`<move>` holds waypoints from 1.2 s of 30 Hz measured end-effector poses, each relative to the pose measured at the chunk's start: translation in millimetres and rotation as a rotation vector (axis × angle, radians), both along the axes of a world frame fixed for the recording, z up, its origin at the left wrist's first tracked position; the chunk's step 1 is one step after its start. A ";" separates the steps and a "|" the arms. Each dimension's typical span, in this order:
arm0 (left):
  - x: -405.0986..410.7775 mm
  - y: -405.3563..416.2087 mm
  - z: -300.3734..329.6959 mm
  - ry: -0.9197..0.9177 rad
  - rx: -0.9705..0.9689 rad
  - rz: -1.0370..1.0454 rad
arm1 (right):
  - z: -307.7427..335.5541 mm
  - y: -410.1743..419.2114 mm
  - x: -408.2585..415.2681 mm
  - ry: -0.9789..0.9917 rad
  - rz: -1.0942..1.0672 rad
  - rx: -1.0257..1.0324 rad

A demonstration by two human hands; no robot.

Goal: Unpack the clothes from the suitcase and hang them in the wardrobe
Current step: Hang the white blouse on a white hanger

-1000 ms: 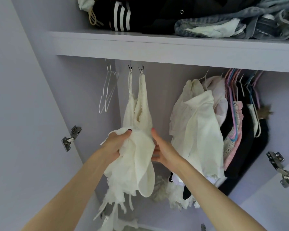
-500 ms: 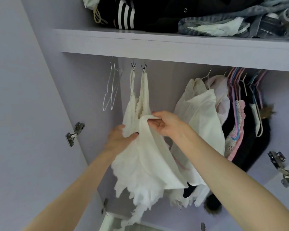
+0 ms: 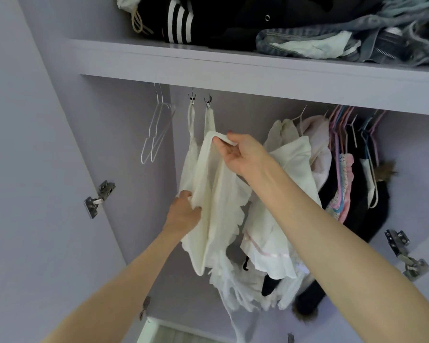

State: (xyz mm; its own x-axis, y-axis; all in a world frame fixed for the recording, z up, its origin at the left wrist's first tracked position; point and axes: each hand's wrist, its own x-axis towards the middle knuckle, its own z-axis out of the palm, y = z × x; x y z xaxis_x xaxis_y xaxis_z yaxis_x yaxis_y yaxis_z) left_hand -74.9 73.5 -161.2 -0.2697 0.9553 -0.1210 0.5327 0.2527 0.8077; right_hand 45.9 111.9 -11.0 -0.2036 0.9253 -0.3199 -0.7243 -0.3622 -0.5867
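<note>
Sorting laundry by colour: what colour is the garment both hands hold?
Cream white garment, clearest in the head view.

free: left by empty hangers (image 3: 156, 134) | blocked: right, hung clothes (image 3: 342, 174)

Lilac wardrobe interior (image 3: 124, 134), matte panels, soft even daylight. Thick shelf (image 3: 233, 70) spans the top. Metal door hinge (image 3: 98, 199) on left side panel, another hinge (image 3: 406, 256) lower right. Pale floor strip (image 3: 174, 335) at bottom.

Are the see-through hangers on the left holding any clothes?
No, the two clear hangers hang bare under the shelf, left of the white garment that both hands are holding.
</note>
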 end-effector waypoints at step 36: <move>-164.4 20.5 26.7 -0.319 -0.071 0.266 | -99.9 104.4 -17.2 -1.224 0.360 0.300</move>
State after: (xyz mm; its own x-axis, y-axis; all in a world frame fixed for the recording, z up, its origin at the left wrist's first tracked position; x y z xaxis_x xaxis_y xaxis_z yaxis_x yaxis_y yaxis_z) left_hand -239.3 93.9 -134.5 -0.4439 0.8439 -0.3014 0.1674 0.4085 0.8973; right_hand 28.7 216.3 -110.9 -0.1793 0.9475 -0.2648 0.4409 -0.1633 -0.8826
